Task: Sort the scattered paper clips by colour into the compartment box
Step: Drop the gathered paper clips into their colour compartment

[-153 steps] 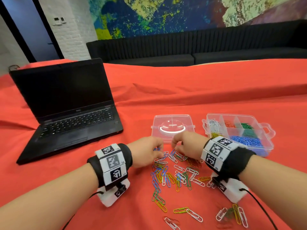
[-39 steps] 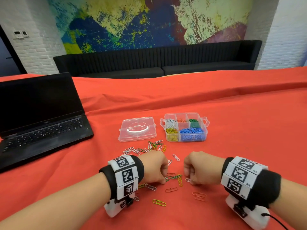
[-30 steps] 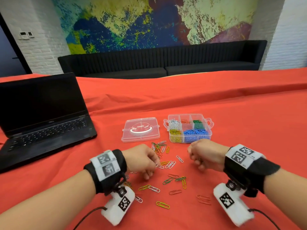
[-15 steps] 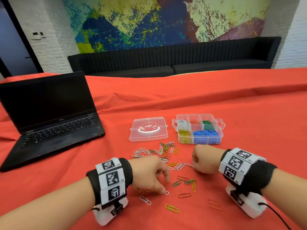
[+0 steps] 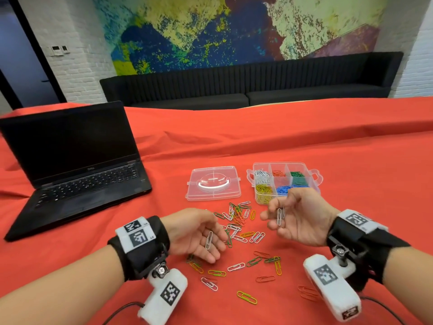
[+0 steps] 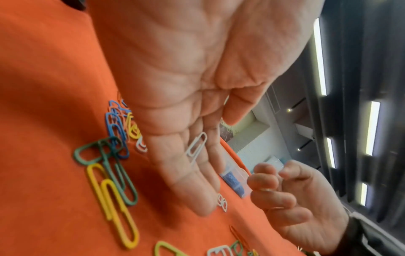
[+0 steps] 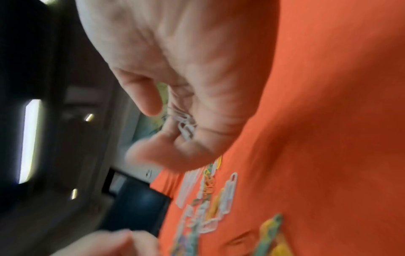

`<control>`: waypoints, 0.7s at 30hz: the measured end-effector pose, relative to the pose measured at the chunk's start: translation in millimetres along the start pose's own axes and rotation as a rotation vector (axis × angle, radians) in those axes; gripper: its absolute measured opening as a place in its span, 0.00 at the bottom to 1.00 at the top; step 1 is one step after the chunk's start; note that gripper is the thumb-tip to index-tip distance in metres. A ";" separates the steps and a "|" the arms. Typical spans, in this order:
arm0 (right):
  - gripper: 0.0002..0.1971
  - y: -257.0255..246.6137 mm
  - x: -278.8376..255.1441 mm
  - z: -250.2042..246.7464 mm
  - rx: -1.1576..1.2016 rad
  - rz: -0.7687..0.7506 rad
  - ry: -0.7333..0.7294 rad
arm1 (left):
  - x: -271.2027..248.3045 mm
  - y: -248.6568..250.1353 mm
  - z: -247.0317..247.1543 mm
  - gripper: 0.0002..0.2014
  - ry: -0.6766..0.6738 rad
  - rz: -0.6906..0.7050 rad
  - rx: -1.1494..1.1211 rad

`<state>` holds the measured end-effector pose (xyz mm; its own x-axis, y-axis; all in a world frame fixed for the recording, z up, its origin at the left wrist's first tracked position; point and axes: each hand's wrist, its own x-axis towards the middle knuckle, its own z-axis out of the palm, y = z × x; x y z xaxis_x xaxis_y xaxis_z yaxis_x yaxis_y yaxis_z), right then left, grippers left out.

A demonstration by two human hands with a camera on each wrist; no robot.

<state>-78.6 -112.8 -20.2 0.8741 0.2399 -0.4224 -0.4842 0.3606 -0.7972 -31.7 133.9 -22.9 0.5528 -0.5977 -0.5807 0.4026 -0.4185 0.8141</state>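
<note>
Many coloured paper clips (image 5: 236, 227) lie scattered on the red cloth in front of me. The clear compartment box (image 5: 316, 176) stands behind them at the right, with white, orange, green, yellow and blue clips in separate sections. My left hand (image 5: 206, 242) is turned palm up, fingers straight, and one white clip (image 5: 208, 240) (image 6: 195, 147) lies loose on them. My right hand (image 5: 287, 219) hovers just in front of the box, palm up. Its curled fingers and thumb hold a few white clips (image 5: 280, 215) (image 7: 185, 124).
The box's clear lid (image 5: 213, 184) lies left of the box. An open black laptop (image 5: 77, 174) sits at the far left. More clips lie near the front edge, among them a yellow-green one (image 5: 246, 297) and red ones (image 5: 305, 293). A black sofa stands behind the table.
Both hands have turned palm up. The left hand left the cloth with a white clip on its fingers. The right fist loosened, showing white clips, and moved towards the box.
</note>
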 end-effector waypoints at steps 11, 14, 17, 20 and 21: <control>0.03 17.8 16.7 26.1 -1.735 -0.303 0.180 | 7.0 -6.1 41.4 0.08 0.175 0.202 1.191; 0.07 19.6 14.6 28.6 -1.868 -0.273 0.180 | 6.8 -6.9 46.5 0.05 0.202 0.240 1.296; 0.07 20.0 10.5 27.6 -1.942 -0.222 0.157 | 6.4 -6.7 38.0 0.03 0.188 0.183 1.347; 0.07 20.7 7.9 25.0 -1.943 -0.205 0.137 | 8.7 -6.6 18.4 0.06 0.162 0.132 1.185; 0.07 20.3 7.7 23.5 -1.927 -0.223 0.128 | 8.0 -6.2 11.8 0.05 0.151 0.130 0.989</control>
<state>-82.7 -82.4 -29.4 0.9444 0.2479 -0.2160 0.2253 -0.9664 -0.1241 -38.4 123.7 -32.5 0.6635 -0.6149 -0.4262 -0.4156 -0.7766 0.4735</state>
